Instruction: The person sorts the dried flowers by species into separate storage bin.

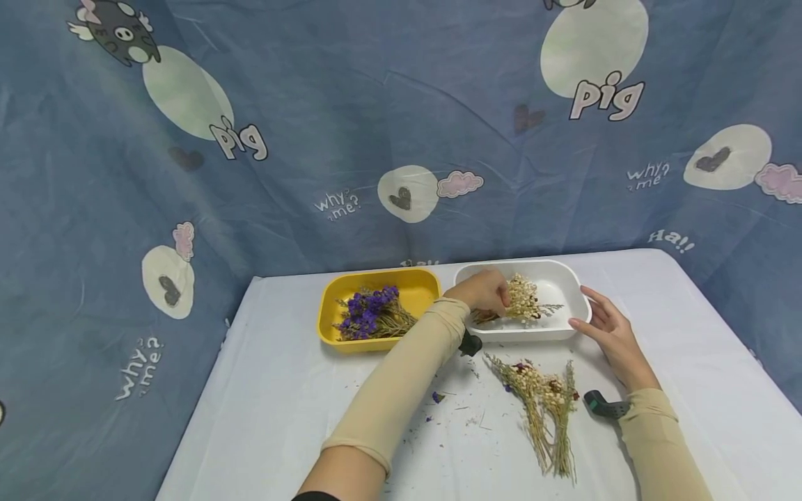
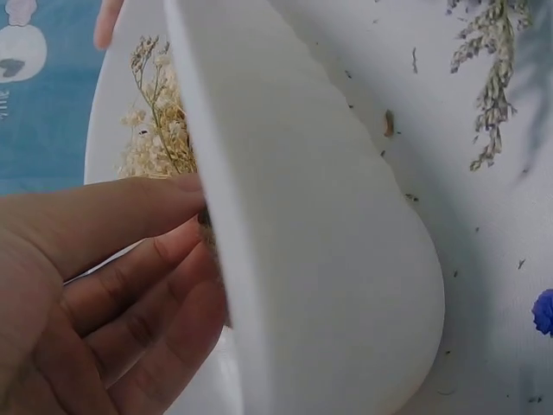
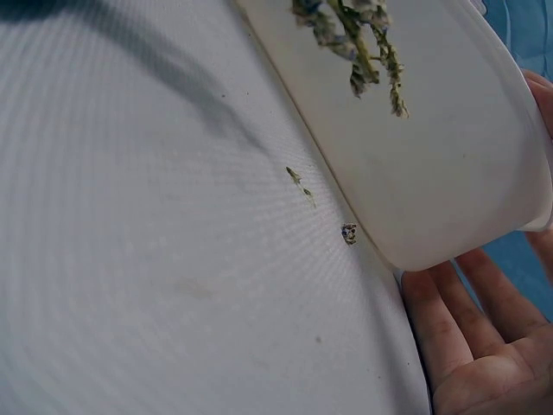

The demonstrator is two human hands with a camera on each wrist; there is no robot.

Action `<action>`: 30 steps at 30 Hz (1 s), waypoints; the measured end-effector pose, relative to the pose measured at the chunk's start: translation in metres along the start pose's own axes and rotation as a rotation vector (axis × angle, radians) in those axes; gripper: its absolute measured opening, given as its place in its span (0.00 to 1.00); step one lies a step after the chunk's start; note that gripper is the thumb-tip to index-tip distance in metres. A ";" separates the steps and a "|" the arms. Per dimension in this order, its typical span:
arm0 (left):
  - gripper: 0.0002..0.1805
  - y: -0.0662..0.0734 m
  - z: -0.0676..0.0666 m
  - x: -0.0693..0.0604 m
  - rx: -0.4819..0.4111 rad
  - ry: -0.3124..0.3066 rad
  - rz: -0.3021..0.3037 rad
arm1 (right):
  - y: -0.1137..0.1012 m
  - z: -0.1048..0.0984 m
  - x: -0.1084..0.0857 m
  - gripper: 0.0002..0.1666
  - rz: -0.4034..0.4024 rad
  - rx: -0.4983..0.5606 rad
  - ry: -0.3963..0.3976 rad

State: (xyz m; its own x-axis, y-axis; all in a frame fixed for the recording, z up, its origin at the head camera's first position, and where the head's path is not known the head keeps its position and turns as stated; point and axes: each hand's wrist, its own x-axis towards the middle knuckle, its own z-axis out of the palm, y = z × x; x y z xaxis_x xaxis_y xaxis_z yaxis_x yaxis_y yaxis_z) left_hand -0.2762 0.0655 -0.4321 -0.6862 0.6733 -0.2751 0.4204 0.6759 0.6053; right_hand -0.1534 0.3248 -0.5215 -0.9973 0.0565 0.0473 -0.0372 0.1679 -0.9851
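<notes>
In the head view a white tray (image 1: pixel 567 335) stands at the back of the table. My left hand (image 1: pixel 485 290) reaches into it and pinches a bunch of cream dried flowers (image 1: pixel 523 298). The left wrist view shows the thumb and fingers on the bunch (image 2: pixel 155 143), its lower part hidden behind the tray wall (image 2: pixel 302 216). My right hand (image 1: pixel 617 342) grips the tray's right end, thumb near the front corner and fingers farther back. In the right wrist view several fingers (image 3: pixel 449 316) lie against the tray's corner (image 3: pixel 432 199).
A yellow tray (image 1: pixel 326 334) holding purple dried flowers (image 1: pixel 370 311) stands left of the white one. More dried bunches (image 1: pixel 545 410) lie on the table in front. Small bits and a purple blossom (image 1: pixel 437 397) are scattered nearby. A patterned blue cloth (image 1: pixel 301 139) hangs behind.
</notes>
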 end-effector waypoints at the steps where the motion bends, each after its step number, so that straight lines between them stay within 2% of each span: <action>1: 0.05 0.000 0.001 0.000 0.010 0.003 -0.004 | 0.000 0.000 0.000 0.47 -0.001 -0.001 -0.001; 8: 0.02 -0.004 0.002 -0.003 0.014 -0.001 -0.025 | 0.000 0.002 0.001 0.47 0.007 -0.003 -0.012; 15: 0.03 -0.004 -0.002 -0.005 -0.030 -0.004 -0.014 | -0.001 0.001 0.002 0.47 0.004 0.005 -0.009; 19: 0.03 -0.003 -0.003 -0.007 -0.027 0.000 -0.014 | 0.000 0.000 0.002 0.47 0.003 0.010 -0.009; 26: 0.05 -0.003 -0.004 -0.011 -0.011 0.057 -0.018 | 0.001 -0.001 0.001 0.47 -0.007 0.016 -0.012; 30: 0.06 -0.002 -0.004 -0.015 -0.013 0.110 0.012 | 0.001 -0.001 0.001 0.47 -0.007 0.002 -0.011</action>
State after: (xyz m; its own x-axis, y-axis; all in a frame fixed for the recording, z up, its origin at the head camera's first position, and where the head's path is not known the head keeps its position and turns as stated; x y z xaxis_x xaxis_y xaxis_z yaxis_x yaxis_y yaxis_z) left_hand -0.2695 0.0526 -0.4264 -0.7425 0.6438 -0.1851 0.4213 0.6636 0.6182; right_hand -0.1539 0.3262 -0.5222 -0.9976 0.0451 0.0521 -0.0439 0.1667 -0.9850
